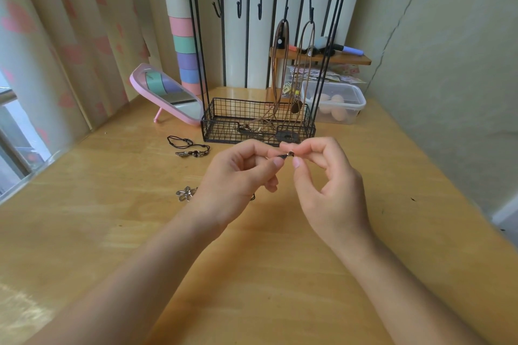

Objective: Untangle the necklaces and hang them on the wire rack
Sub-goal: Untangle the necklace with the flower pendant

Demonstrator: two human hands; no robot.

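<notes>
Two loose pieces lie on the wooden table (112, 232) to our left: a black cord necklace (187, 145) in front of the pink mirror (168, 95), and a silver flower pendant (186, 193) just beside our left wrist. Our left hand (238, 176) and right hand (328, 185) meet at centre, each pinching a small dark piece (288, 154) between thumb and forefinger. Behind them stands the wire rack (221, 113), two brown necklaces (280, 78) hanging from its right-hand hooks
</notes>
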